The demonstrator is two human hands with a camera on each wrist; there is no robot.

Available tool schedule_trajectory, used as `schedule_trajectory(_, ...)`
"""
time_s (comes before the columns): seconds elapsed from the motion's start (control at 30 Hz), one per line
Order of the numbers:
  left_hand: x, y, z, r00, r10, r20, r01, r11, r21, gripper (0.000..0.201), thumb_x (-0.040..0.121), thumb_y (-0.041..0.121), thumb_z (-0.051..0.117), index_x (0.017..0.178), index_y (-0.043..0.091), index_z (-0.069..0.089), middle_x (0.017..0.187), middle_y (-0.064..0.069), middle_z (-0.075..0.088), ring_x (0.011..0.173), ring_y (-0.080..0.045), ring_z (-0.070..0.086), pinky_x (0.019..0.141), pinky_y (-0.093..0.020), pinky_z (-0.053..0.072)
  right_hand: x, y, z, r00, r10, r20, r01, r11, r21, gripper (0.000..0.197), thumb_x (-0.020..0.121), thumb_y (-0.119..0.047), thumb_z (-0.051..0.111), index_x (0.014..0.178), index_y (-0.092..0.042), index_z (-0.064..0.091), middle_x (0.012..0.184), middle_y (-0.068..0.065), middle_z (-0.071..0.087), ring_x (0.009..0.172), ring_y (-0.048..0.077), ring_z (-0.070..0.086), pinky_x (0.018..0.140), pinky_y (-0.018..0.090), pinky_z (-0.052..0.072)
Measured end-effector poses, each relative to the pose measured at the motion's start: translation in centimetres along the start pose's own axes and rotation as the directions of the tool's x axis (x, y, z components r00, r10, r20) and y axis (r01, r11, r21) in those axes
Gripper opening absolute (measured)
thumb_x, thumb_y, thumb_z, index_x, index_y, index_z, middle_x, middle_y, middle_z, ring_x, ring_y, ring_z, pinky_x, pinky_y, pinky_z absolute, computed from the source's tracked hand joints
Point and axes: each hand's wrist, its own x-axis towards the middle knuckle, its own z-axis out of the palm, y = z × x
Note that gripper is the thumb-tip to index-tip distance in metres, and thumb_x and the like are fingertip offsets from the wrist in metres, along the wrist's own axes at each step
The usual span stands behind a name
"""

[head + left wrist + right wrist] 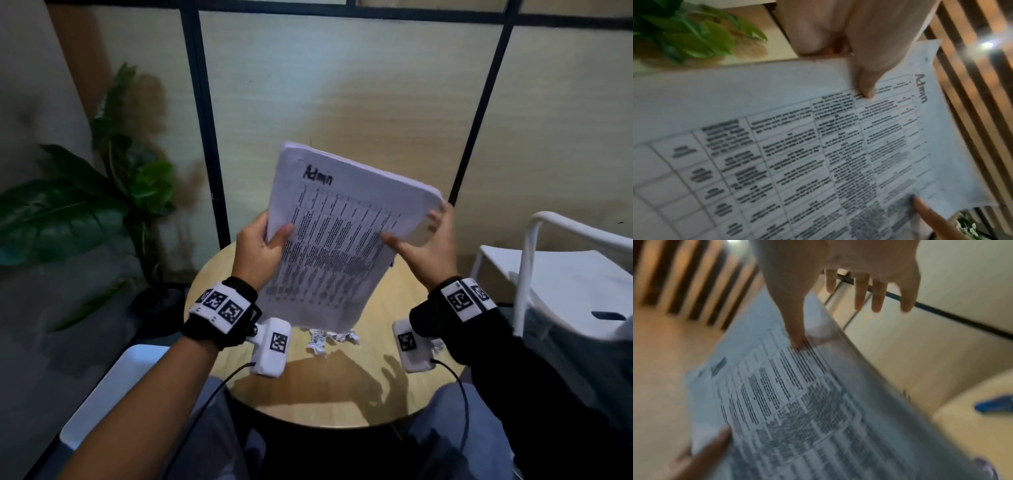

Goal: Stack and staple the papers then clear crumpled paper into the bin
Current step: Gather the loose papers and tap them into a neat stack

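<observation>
A person seated at a small round light-wood desk (387,394) is holding a thick stack of white printed papers (335,246), headed "Admin" in handwriting, tilted up in the air above the desktop. The left hand (258,253) is gripping the stack's left edge, thumb pressed on the printed top sheet and fingers hidden behind. The right hand (426,246) is at the right edge with its thumb lying on the page; its fingers (861,293) are reaching out straight and spread past the edge, so it is steadying the stack more than clamping it. Several crumpled white paper scraps (330,337) are lying on the desk just below the stack's lower edge, not yet cleared. A blue object (995,405), possibly the stapler, though too blurred to be sure, is resting on the desk at the right. No bin is in view.

The risk appears to be slippage: with only one hand truly gripping and the stack tilted, loose sheets could fan out of line or slide down onto the scraps, and any stapling done before the edges are squared would likely fix the pages crooked.
</observation>
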Motion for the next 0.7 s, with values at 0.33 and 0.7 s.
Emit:
schedule_trajectory(0.33, -5.1, -3.8, 2.2, 0.97, -0.238, 0.047, 0.242, 0.959, -0.145, 0.019, 0.096, 0.001, 0.041, 0.112, 0.01, 0.033, 0.097, 0.006, 0.054, 0.081, 0.012, 0.059, 0.069, -0.009, 0.048, -4.4, 2.7, 3.2, 0.96, 0.242, 0.141, -0.277, 0.893, 0.356, 0.022, 0.078, 0.003, 0.069, 0.092, -0.012, 0.063, 0.093, 0.011, 0.067, 0.082, 0.023, 0.065, 0.08, 0.041, 0.056)
schedule_trajectory(0.7, -6.1, -4.3, 2.8, 0.957, -0.285, 0.056, 0.291, 0.935, -0.201, 0.02, 0.093, 0.014, 0.039, 0.111, 0.009, 0.031, 0.098, 0.005, 0.054, 0.085, 0.007, 0.06, 0.074, -0.014, 0.051, -5.8, 3.7, 3.6, 0.967, 0.242, 0.081, -0.255, 0.916, 0.311, 0.021, 0.084, 0.004, 0.057, 0.096, -0.013, 0.057, 0.084, -0.008, 0.063, 0.077, 0.006, 0.06, 0.059, 0.014, 0.05)
